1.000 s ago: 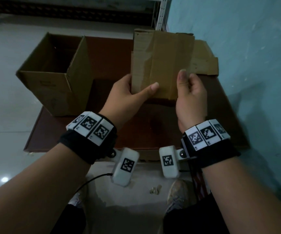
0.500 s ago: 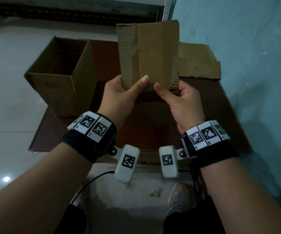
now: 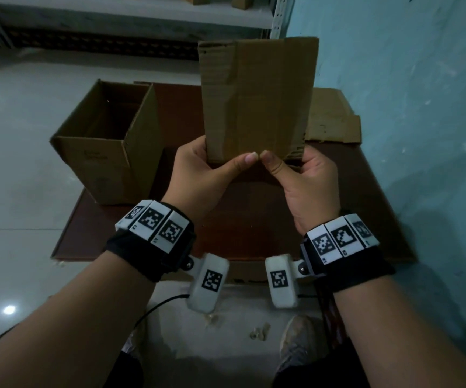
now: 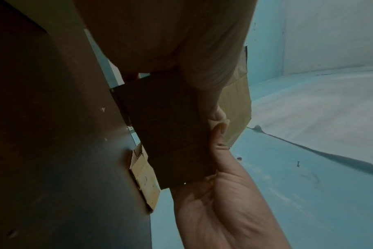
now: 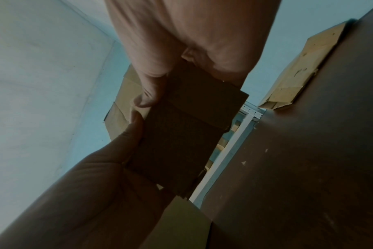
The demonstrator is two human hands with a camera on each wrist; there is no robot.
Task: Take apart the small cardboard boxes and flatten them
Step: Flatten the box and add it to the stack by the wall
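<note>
head view: the left hand (image 3: 198, 175) and right hand (image 3: 307, 180) hold a small cardboard box (image 3: 257, 99), collapsed flat, upright above the brown counter (image 3: 254, 228), each grip pinching its lower edge, thumb tips nearly touching at the front. an open cardboard box (image 3: 106, 141) stands on the counter's left part, and flattened cardboard (image 3: 332, 119) lies at the far right, beside the teal wall (image 3: 408, 79).

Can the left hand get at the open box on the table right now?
Probably not yet: the left hand grips the folded cardboard together with the right hand. The open box sits close at its left with nothing between.
</note>
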